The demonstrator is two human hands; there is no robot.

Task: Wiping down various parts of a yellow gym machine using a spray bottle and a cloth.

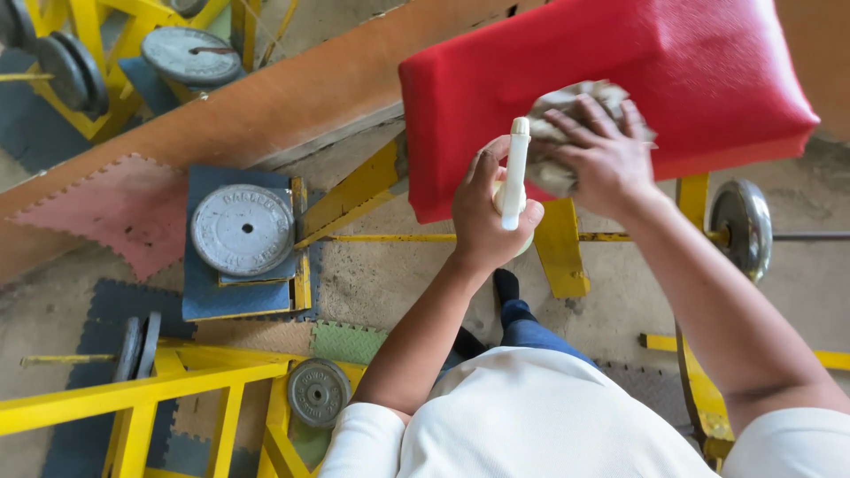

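My left hand point(485, 212) grips a white spray bottle point(514, 173), its nozzle end pointing up toward a red padded bench cushion point(549, 80). My right hand point(600, 150) presses a crumpled grey cloth point(567, 104) flat against the front slope of the red cushion. Both hands are close together at the cushion's lower edge. The bottle's lower body is hidden behind my left fingers.
The cushion rests on a yellow metal frame point(560, 248). A barbell with a chrome plate point(742, 226) lies at right. Grey weight plates point(242, 228) lie on foam mats at left, another plate point(317, 392) by a yellow rack point(159, 389). My leg and dark shoe point(506, 288) stand below.
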